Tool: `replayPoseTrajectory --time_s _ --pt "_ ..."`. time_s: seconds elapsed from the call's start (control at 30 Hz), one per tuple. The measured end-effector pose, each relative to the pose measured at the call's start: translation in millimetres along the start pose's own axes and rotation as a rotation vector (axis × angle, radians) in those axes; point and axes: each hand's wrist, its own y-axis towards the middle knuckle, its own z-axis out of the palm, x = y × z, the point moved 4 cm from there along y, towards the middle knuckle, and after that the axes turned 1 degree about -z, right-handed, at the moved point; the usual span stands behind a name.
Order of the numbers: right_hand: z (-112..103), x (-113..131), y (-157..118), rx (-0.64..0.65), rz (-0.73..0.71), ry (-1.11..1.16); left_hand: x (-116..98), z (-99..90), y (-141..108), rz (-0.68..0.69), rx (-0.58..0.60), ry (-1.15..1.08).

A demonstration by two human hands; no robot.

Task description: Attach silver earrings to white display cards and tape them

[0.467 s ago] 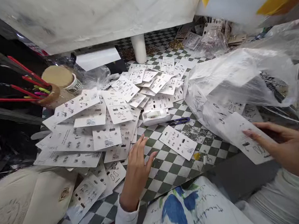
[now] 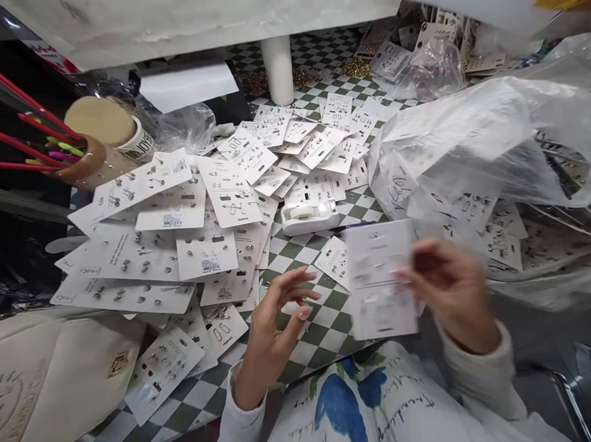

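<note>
My right hand [image 2: 450, 288] grips a white earring card [image 2: 382, 279] by its right edge, upright above the table's front edge and blurred by motion. Empty, with fingers apart and slightly curled, my left hand [image 2: 282, 322] hovers over the checkered table just left of that card. A second earring card [image 2: 334, 260] lies on the table, partly hidden behind the held one. Beyond my hands stands a white tape dispenser [image 2: 309, 217]. Many earring cards [image 2: 157, 253] lie in overlapping piles to the left, and more cards [image 2: 315, 146] spread behind the dispenser.
A large clear plastic bag [image 2: 450, 131] with earring cards inside fills the right side. At the left, a cup [image 2: 89, 167] holds red sticks and pens beside a lidded mug [image 2: 140, 140]. A cream bag [image 2: 60, 382] occupies the front left. A white post [image 2: 279, 72] stands at the back.
My right hand has brought the earring card leftward from beside the plastic bag to the front of me. My left hand has lifted slightly and curled its fingers.
</note>
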Motion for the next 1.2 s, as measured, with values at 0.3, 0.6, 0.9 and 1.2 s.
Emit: replayPoseTrajectory --time_s 0.3,0.6,0.9,1.2 --pt "86 -45 34 0.329 0.139 0.397 6 -11.0 6 -0.131 -0.245 -0.131" --pt "89 -14 12 -0.008 -0.577 0.088 0 -10.8 0 0.087 -0.353 -0.025" --pt "87 2 38 0.258 -0.611 -0.132 13 3.2 22 -0.248 -0.201 0.044" --pt "74 -35 136 0.373 -0.351 -0.611 -5 2.5 30 -0.190 -0.202 0.450"
